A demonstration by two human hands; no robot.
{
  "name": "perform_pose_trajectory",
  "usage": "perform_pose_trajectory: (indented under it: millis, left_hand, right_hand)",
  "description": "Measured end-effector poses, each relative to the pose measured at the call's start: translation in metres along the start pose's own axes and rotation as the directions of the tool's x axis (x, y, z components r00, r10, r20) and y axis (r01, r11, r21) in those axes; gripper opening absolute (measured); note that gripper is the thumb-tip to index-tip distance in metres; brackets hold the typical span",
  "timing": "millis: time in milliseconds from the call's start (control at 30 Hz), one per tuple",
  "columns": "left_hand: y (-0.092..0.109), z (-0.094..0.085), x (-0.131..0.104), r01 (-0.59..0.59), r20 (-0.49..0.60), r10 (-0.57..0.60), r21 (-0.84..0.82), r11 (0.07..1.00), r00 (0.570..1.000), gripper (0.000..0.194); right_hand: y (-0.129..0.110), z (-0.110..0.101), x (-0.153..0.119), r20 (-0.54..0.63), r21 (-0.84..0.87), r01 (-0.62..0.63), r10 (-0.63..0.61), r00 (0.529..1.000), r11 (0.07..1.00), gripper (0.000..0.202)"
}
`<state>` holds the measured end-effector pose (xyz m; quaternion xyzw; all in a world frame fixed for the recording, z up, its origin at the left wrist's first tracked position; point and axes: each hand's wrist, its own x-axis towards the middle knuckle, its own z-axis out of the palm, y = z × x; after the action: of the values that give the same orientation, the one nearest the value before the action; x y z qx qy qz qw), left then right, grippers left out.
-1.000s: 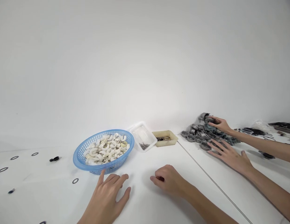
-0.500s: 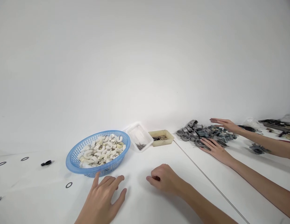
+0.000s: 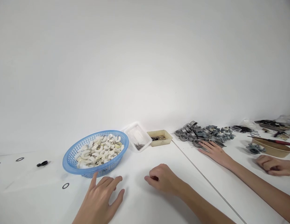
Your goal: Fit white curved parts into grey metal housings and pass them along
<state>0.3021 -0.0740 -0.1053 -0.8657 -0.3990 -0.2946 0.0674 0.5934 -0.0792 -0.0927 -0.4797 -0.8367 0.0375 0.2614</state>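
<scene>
My left hand (image 3: pixel 100 196) lies with fingers spread at the near side of a blue plastic basket (image 3: pixel 72 170). Its index fingertip is close to the basket's lower wall; whether it touches cannot be told. White curved parts (image 3: pixel 100 152), some with small metal pieces, fill the basket. My right hand (image 3: pixel 162 179) rests on the white table with fingers loosely curled in, nothing visible in them. Beyond it stand a clear plastic box (image 3: pixel 137 133) with small metal pins and a yellowish tray (image 3: pixel 161 143) holding thin metal pieces.
A thin metal rod (image 3: pixel 205 183) lies to my right. Past it, a co-worker's hand (image 3: pixel 213 152) rests by a heap of grey metal parts (image 3: pixel 191 132); the other hand (image 3: pixel 275 165) is near a tan container (image 3: pixel 273 147) with a red-handled tool (image 3: pixel 278 142). Black rings (image 3: pixel 65 186) lie left.
The co-worker's far hand has drawn back from above the grey heap toward the right edge, uncovering the tan container and red-handled tool. My hands keep their pose; the view has shifted slightly.
</scene>
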Motion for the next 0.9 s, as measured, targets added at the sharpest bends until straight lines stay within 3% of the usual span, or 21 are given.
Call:
perform_pose_trajectory:
  millis: [200, 633, 900]
  left_hand:
    - [0.002, -0.006, 0.005, -0.053, -0.032, 0.054, 0.035, 0.998, 0.998, 0.019]
    - [0.005, -0.007, 0.003, -0.015, 0.006, 0.015, -0.026, 1.0, 1.0, 0.018]
    - [0.017, -0.017, 0.006, 0.09, 0.045, -0.087, -0.067, 0.994, 0.995, 0.015]
  right_hand:
    - [0.0, 0.001, 0.0, -0.003, 0.018, -0.001, 0.001, 1.0, 1.0, 0.048]
    - [0.0, 0.001, -0.001, 0.017, -0.001, -0.017, 0.017, 1.0, 1.0, 0.05]
    - [0.004, 0.002, -0.003, 0.037, 0.029, 0.0, -0.001, 0.999, 1.0, 0.051]
